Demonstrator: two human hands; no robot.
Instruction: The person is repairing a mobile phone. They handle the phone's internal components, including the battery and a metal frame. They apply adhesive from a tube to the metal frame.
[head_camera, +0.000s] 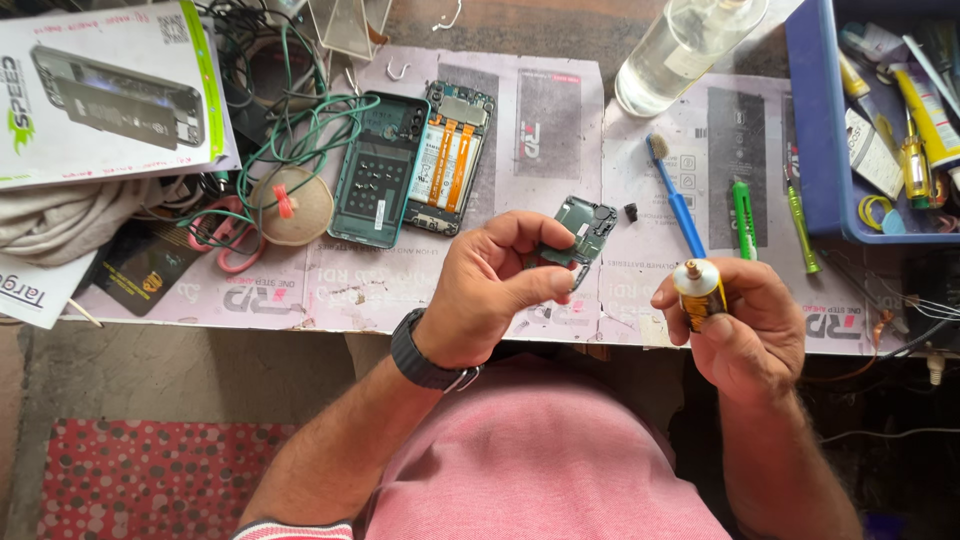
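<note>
The left hand (490, 290) holds a small green-grey phone part (583, 232), its fingers closed narrow on the lower edge, so the part stands just above the near edge of the surface (640, 100). The right hand (745, 325) is wrapped around a small yellow glue tube (698, 290), with the metal tip pointing up, just right of the phone part and not touching it. I judge that the step in hand is preparing to put adhesive on this part: the tube is gripped and ready, but its tip is apart from the part. The next move seems to call for turning the tip toward the part's edge and pressing the tube gently, so that only a little comes out. To the left of the phone part, further from the person, the opened phone (450, 155) lies flat with orange ribbon cables showing, and its teal back cover (378, 170) lies touching it on the left side. To the right of the phone part lie a blue toothbrush (675, 195) and a green tool (743, 220), and beyond them stands a blue tray (815, 130) with more tools.
</note>
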